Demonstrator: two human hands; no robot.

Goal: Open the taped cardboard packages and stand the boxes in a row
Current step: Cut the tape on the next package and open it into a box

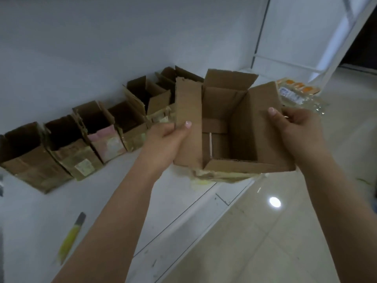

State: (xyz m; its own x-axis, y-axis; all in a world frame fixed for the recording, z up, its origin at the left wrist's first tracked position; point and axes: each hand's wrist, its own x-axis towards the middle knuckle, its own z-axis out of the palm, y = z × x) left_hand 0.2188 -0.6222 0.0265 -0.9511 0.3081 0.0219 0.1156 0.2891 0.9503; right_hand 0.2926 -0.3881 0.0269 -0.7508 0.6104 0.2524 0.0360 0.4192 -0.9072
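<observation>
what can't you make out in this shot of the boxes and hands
Head view only:
- Far end of the row: the held box covers it, so the box count is unclear.
- Fingers of the left hand and right hand: behind the box flaps; only the thumbs show.
- Labels on the row boxes: too blurred to read.
- Packets behind the box: partly hidden, blurred.
- Yellow cutter: blurred; blade state unclear.

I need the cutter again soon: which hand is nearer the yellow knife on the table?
Left. The left hand grips the open box above the yellow knife; the right hand holds its far side.
</observation>
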